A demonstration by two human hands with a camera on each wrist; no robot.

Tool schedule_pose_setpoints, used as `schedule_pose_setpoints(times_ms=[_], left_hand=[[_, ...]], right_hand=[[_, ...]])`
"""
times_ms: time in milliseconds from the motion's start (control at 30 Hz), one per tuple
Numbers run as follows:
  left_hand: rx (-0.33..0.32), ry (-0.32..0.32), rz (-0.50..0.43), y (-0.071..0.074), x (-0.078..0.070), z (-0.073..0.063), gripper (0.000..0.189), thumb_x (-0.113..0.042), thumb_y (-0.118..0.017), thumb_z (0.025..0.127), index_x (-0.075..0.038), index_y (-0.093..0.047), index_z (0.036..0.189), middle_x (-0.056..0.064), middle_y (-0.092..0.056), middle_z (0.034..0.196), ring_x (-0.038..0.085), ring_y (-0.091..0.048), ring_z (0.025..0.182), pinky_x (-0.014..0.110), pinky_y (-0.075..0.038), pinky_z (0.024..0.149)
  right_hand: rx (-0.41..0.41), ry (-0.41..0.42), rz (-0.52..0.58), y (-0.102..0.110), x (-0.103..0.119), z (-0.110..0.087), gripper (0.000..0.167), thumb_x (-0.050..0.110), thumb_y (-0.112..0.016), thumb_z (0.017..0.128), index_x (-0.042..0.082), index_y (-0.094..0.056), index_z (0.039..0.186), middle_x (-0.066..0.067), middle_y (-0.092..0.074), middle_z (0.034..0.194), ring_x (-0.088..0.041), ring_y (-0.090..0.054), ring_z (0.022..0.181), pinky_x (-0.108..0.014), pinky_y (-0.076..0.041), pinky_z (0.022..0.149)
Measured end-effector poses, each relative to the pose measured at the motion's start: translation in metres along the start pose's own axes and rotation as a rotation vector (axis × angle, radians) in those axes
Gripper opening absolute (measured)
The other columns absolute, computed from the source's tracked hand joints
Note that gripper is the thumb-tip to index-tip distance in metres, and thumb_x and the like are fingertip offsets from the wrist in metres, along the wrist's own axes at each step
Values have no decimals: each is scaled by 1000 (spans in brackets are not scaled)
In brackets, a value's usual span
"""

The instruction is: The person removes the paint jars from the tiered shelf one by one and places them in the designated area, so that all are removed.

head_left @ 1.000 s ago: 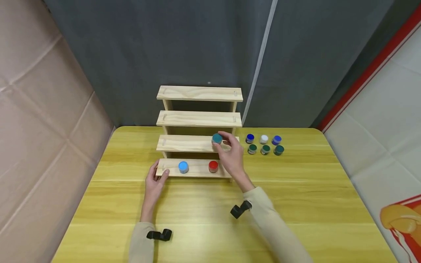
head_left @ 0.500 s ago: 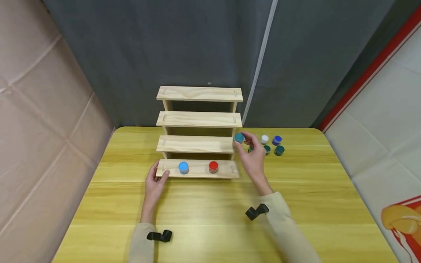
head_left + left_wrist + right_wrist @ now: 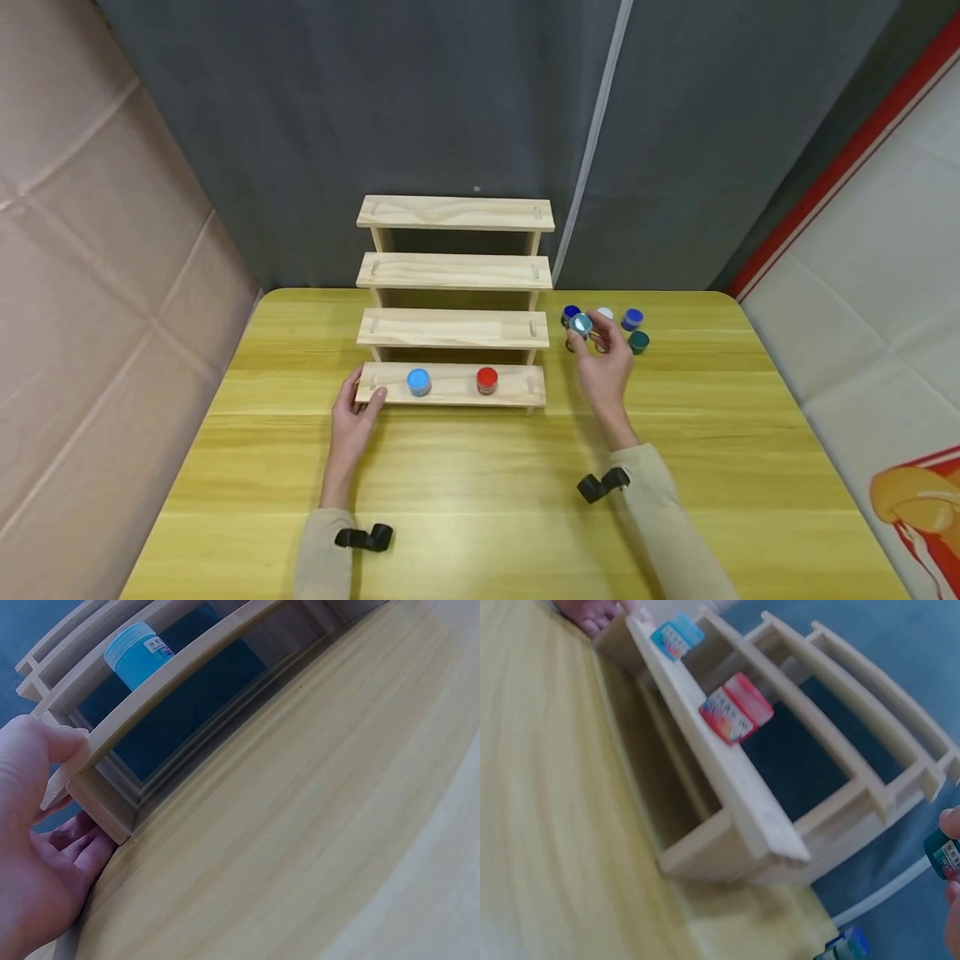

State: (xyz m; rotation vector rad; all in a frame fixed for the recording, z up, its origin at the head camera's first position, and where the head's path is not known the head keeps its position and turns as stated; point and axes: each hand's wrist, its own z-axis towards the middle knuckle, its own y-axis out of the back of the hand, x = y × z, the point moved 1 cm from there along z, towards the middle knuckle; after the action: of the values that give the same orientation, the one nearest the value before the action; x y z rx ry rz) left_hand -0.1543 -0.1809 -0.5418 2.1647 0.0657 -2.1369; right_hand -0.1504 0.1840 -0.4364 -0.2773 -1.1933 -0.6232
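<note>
In the head view my left hand (image 3: 351, 437) grips the left end of the lowest step of a four-step wooden display rack (image 3: 453, 327). The left wrist view shows the thumb on the board and the fingers at the rack's side. A light blue paint jar (image 3: 418, 382) and a red paint jar (image 3: 487, 381) stand apart on that step. My right hand (image 3: 609, 377), right of the rack, pinches a teal-lidded paint jar (image 3: 581, 325) between thumb and fingers, above the table jars. In the right wrist view this jar (image 3: 945, 855) shows at the right edge.
Beside the rack stand several paint jars: dark blue (image 3: 570, 313), white (image 3: 605, 313), blue (image 3: 632, 318) and dark green (image 3: 638, 341). My right hand partly covers the group. A dark grey curtain (image 3: 450, 100) hangs behind the wooden table (image 3: 450, 500).
My right hand has carried the teal-lidded jar from over the rack's second step rightward to the jars on the table, and the jar has tilted. The left hand stays put.
</note>
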Motion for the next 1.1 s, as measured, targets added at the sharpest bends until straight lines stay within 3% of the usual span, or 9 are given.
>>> schedule_pose_setpoints(times_ms=[167,300,600,900,1100], left_hand=[[-3,2,7,0,0,0,63,-10,-62,101,-11,-35,157,19,-44,155,16,-49,128,4,-46,96],[-15,-14,14,0,2,2,63,-10,-63,100,-10,-36,157,19,-45,155,9,-50,124,4,-45,97],[-16,-11,15,0,3,2,62,-10,-63,100,-10,-36,157,19,-45,155,13,-49,127,5,-45,98],[-13,-18,12,0,3,2,62,-10,-64,100,-9,-37,156,19,-46,153,9,-51,123,5,-47,96],[-24,-20,12,-1,2,2,62,-8,-64,100,-8,-37,156,19,-47,152,9,-53,121,6,-47,95]], right_hand=[[1,-65,-31,7,-42,6,39,1,-78,86,-2,-66,123,-20,-69,121,-28,-63,107,-40,-52,97],[13,-98,-69,12,-52,3,38,2,-78,87,-1,-66,123,-18,-69,120,-25,-61,107,-40,-53,99],[65,-255,-133,19,-78,-8,41,8,-78,87,3,-65,126,-16,-68,123,-29,-60,113,-42,-50,105],[84,-312,-227,21,-93,-12,43,13,-78,88,4,-65,127,-20,-67,121,-33,-61,109,-43,-51,100],[96,-280,-243,21,-99,-15,40,12,-79,86,2,-67,123,-23,-70,118,-36,-65,106,-45,-55,97]])
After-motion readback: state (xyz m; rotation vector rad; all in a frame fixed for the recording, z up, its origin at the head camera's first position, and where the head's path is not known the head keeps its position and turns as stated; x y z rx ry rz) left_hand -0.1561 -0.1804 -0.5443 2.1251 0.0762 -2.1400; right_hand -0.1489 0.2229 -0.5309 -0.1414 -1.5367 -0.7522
